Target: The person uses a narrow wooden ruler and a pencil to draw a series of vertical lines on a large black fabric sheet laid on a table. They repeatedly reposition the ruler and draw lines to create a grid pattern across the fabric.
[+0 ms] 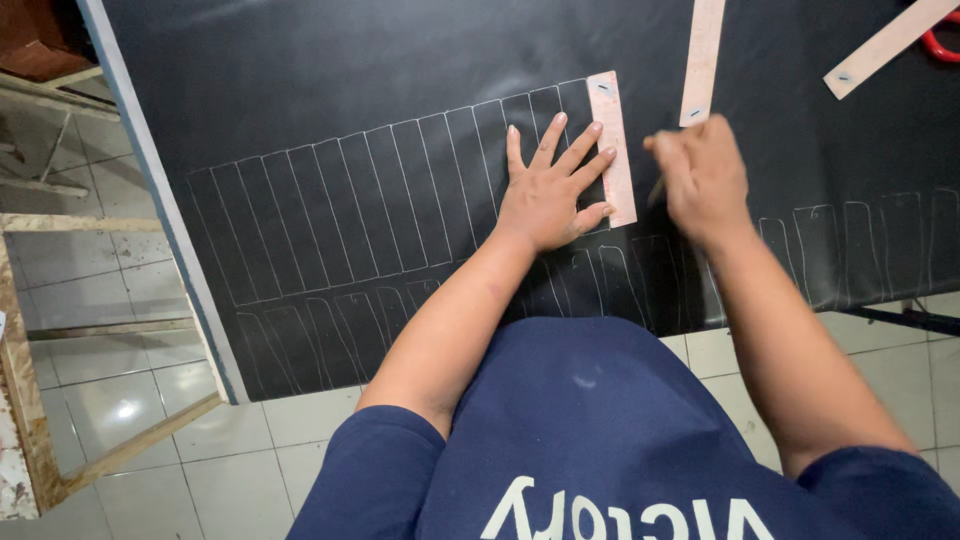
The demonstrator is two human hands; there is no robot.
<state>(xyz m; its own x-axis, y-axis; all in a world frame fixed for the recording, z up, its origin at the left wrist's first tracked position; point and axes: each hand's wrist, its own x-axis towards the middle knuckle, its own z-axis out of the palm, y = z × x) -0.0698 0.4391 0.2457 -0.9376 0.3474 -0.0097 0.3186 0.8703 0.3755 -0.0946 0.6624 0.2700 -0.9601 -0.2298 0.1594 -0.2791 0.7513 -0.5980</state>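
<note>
A pink template (613, 148) lies on the black sheet (330, 70) near the table's front edge, ending a row of traced strips. The left hand (548, 192) presses it, fingers spread flat. The right hand (700, 175) is closed, seemingly around a pencil (655, 190), just beside the template. Two more templates (702, 60) lie toward the far edge.

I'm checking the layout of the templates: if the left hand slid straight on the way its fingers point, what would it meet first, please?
The left hand lies flat on the black sheet, fingers pointing up and right. Its fingertips already touch the pale strip template, so that would likely come first.
</note>
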